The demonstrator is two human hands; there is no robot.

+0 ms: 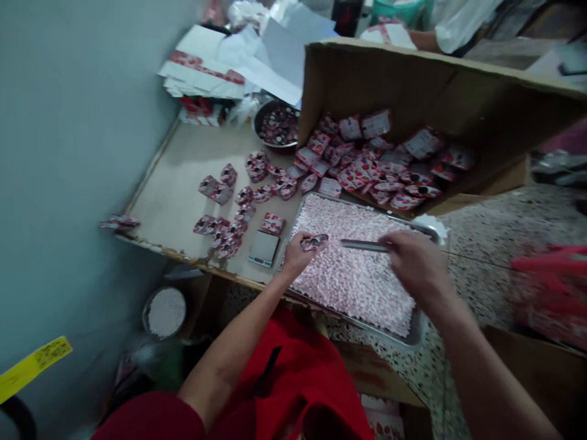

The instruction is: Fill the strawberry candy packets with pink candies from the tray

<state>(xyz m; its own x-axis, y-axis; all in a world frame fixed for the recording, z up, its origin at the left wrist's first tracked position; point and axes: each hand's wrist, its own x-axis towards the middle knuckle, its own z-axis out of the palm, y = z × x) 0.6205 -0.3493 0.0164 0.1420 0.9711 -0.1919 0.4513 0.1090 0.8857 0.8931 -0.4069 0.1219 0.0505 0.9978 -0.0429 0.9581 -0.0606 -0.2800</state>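
Note:
My left hand [297,253] is closed around a small printed pouch [314,242], its end facing right, above the left part of a metal tray [415,333]. Pale pink-white pellets [353,287] fill that tray. My right hand [419,263], slightly blurred, grips a long narrow metal utensil [364,245] over the pellets. The utensil points left toward the pouch, with a gap between them. Its exact kind is hard to make out. Just left of the tray lies a small digital scale [264,247], and a printed pouch [274,223] is at its back edge.
Several pouches [229,235] are grouped on the table left of the scale. A large cardboard box [440,91] on its side holds many more. Behind stand a dark bowl [277,124] and stacked papers [202,67]. A bowl of white material [166,312] sits lower left.

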